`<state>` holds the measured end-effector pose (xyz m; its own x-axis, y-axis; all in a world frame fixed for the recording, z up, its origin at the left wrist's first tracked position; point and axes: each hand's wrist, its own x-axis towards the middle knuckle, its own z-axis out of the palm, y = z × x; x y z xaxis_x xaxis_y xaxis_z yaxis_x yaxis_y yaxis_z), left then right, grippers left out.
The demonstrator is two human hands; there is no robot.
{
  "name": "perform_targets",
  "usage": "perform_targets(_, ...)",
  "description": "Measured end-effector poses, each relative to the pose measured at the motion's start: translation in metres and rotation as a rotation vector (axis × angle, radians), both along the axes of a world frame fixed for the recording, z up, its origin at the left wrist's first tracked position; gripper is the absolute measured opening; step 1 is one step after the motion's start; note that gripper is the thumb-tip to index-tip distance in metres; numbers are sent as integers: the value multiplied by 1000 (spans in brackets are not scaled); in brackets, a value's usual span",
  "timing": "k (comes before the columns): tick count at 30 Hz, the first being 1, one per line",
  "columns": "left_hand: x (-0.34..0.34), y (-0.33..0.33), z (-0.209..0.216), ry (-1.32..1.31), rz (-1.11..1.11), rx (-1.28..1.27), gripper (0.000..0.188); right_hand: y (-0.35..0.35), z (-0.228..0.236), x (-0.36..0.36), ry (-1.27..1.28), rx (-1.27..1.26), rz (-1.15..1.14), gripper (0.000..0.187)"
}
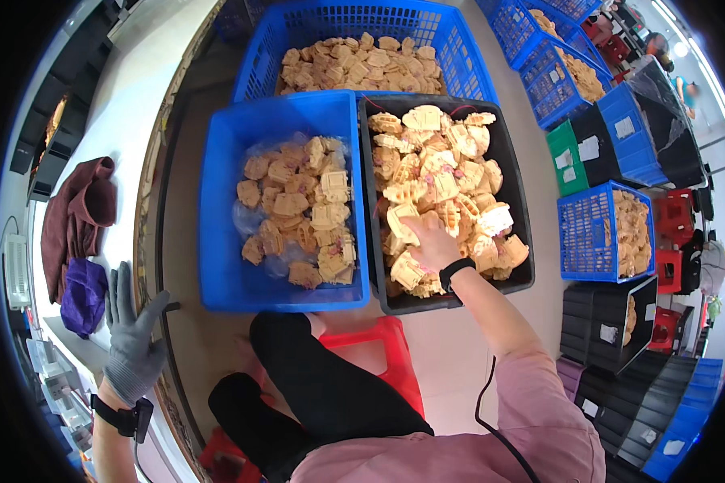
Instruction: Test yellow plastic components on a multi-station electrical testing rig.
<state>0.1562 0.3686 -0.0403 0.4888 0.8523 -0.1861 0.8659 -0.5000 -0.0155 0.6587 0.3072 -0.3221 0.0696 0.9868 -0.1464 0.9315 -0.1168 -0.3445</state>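
In a grey glove, my left hand (133, 338) rests on the white tabletop near its edge with its fingers stretched out, holding nothing. My right hand (435, 244) is bare and reaches into the black bin (530, 193), its fingers closed on a tan moulded piece (399, 224). Many similar tan pieces (439, 173) heap up around it, some with small pinkish bits among them. Beside that bin, on its left, a blue bin (217, 225) contains more tan pieces (292, 203) with clear plastic film under them.
Behind both bins stands a larger blue slatted crate (346, 18) of tan pieces. A purple cloth (84, 294) and a brown cloth (76, 217) lie on the white table (129, 105). A red stool (399, 366) is below me. Stacked crates (588, 233) line the right side.
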Motion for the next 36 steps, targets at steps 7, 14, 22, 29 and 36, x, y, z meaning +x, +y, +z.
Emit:
perform_targets(7, 0, -1, -1, 0, -1, 34, 72, -75, 48, -17, 40, -202, 24, 42)
perform_targets(14, -1, -2, -2, -2, 7, 53, 71, -50, 24, 86, -419, 132, -252, 45)
perform_targets(22, -4, -1, -4, 7, -19, 63, 75, -33, 5, 156, -691, 21, -687, 61)
perform_targets(29, -4, -1, -4, 16, 4, 49, 74, 28, -5, 59, -24, 374, -226, 59)
perform_targets(36, -2, 0, -4, -3, 1, 63, 73, 86, -19, -12, -110, 73, -264, 50)
